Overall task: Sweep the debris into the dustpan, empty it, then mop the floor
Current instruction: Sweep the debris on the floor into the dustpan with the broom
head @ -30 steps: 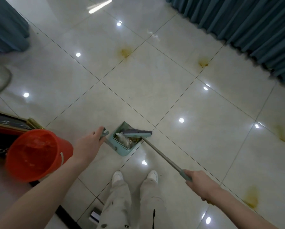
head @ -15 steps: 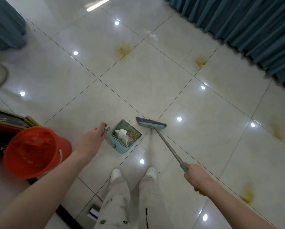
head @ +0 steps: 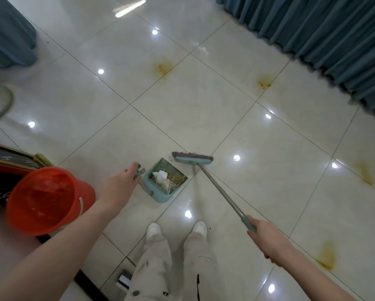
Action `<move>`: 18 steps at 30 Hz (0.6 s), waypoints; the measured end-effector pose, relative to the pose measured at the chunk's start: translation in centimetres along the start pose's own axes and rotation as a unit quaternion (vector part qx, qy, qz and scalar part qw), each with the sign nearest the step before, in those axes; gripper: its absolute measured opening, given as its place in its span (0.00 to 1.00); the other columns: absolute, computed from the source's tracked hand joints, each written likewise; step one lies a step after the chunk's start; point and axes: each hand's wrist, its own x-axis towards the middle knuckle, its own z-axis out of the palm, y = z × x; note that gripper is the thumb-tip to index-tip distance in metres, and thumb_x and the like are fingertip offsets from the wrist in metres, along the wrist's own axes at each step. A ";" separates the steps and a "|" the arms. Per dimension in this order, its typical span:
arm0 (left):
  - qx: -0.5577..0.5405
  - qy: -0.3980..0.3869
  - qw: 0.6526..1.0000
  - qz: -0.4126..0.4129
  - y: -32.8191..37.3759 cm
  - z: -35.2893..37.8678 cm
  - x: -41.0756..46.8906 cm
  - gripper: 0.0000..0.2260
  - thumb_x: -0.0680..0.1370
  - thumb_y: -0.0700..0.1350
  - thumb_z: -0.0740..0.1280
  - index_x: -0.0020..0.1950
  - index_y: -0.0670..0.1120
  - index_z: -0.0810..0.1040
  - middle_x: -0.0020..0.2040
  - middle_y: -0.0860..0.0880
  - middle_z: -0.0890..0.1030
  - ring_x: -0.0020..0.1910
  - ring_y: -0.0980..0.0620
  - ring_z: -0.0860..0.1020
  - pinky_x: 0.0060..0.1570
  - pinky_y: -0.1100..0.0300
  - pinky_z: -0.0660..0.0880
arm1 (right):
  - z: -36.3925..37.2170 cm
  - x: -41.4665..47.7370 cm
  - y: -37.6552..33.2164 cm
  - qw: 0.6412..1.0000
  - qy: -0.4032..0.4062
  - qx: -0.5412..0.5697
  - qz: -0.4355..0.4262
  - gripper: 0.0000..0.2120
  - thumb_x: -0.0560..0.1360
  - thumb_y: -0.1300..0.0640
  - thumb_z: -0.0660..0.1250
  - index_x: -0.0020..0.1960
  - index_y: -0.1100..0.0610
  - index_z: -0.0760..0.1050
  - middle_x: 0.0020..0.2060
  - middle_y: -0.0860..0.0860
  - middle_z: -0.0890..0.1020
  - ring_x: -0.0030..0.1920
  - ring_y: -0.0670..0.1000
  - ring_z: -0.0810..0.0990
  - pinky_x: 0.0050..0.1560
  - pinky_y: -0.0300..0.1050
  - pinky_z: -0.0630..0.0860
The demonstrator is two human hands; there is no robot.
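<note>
The left hand (head: 119, 187) is curled around the upright handle of the dustpan (head: 163, 183), steadying the pan flat on the floor (head: 193, 109) just ahead of the person's shoes; the right hand (head: 266, 242) is closed in a fist around the grip end of the broom (head: 192, 158), whose shaft slants forward and left from that hand. The broom head sits on the tile just beyond the open mouth of the pan, close to its far corner but apart from it. Inside the pan lie a crumpled white tissue (head: 161, 178) and a scatter of yellowish crumbs. This looks like the sweeping step, near its end: a few dark specks show by the bristles. The next move probably calls for a short draw toward the pan, then emptying it. An orange bucket (head: 45, 198) hangs close beside the left forearm. Yellow stains (head: 163, 67) farther out await the mop.
</note>
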 end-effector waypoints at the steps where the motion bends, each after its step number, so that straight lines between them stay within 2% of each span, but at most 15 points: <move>1: -0.005 0.001 1.000 -0.002 0.1 0.0 0.0 0.11 0.81 0.50 0.60 0.60 0.47 0.68 0.44 0.46 0.79 0.35 0.44 0.75 0.31 0.57 0.64 | -0.1 0.8 -0.9 1.000 0.005 -0.001 0.001 0.13 0.78 0.59 0.53 0.59 0.47 0.68 0.37 0.55 0.77 0.23 0.53 0.75 0.19 0.40 0.71; 4: -0.010 0.013 1.000 -0.002 0.2 -0.1 0.3 0.11 0.81 0.49 0.61 0.60 0.46 0.69 0.43 0.46 0.79 0.34 0.46 0.71 0.31 0.57 0.65 | -0.2 3.4 -3.6 1.000 0.012 -0.017 -0.001 0.14 0.76 0.63 0.52 0.57 0.51 0.68 0.37 0.54 0.74 0.26 0.55 0.76 0.18 0.40 0.69; 8: -0.017 0.008 1.000 0.009 -0.6 0.2 0.3 0.09 0.80 0.51 0.61 0.58 0.49 0.67 0.42 0.47 0.78 0.34 0.44 0.76 0.31 0.55 0.73 | 0.6 4.9 -4.8 0.999 -0.005 -0.054 -0.005 0.17 0.75 0.65 0.51 0.61 0.54 0.69 0.36 0.51 0.68 0.27 0.51 0.73 0.17 0.38 0.65; 10: -0.019 0.008 1.000 0.011 -0.7 0.2 0.4 0.10 0.80 0.50 0.60 0.59 0.49 0.66 0.41 0.48 0.77 0.34 0.44 0.76 0.31 0.54 0.74 | 1.2 4.2 -4.1 0.996 -0.004 -0.087 -0.015 0.18 0.76 0.65 0.51 0.63 0.54 0.67 0.36 0.50 0.68 0.28 0.51 0.71 0.25 0.41 0.69; 12: -0.022 0.011 1.000 0.014 -0.6 0.2 0.5 0.10 0.80 0.50 0.61 0.59 0.49 0.67 0.41 0.47 0.77 0.33 0.44 0.75 0.31 0.54 0.74 | 1.9 3.1 -2.7 0.991 -0.010 -0.129 -0.027 0.20 0.78 0.63 0.52 0.67 0.52 0.65 0.39 0.51 0.70 0.36 0.54 0.73 0.36 0.44 0.71; 14: -0.019 0.019 1.000 0.016 -0.6 0.3 0.6 0.10 0.80 0.50 0.61 0.59 0.48 0.67 0.40 0.47 0.77 0.31 0.45 0.73 0.30 0.55 0.72 | 2.0 1.9 -1.3 0.991 -0.023 -0.132 -0.026 0.20 0.78 0.61 0.53 0.69 0.49 0.64 0.39 0.50 0.69 0.41 0.55 0.73 0.38 0.44 0.71; 16: -0.010 0.021 1.000 0.021 -0.7 0.4 0.7 0.10 0.80 0.50 0.61 0.58 0.49 0.67 0.39 0.47 0.78 0.31 0.45 0.75 0.29 0.55 0.73 | 1.3 0.7 -0.5 0.994 -0.029 -0.102 -0.022 0.19 0.79 0.58 0.54 0.69 0.46 0.65 0.41 0.50 0.72 0.36 0.52 0.73 0.33 0.44 0.73; 18: -0.010 0.018 1.000 0.022 -0.9 0.5 0.6 0.10 0.80 0.51 0.61 0.58 0.50 0.67 0.40 0.47 0.78 0.32 0.44 0.77 0.29 0.54 0.75 | 0.3 -0.2 0.1 0.997 -0.024 -0.064 -0.018 0.18 0.80 0.56 0.55 0.68 0.44 0.67 0.41 0.51 0.75 0.28 0.48 0.71 0.22 0.39 0.70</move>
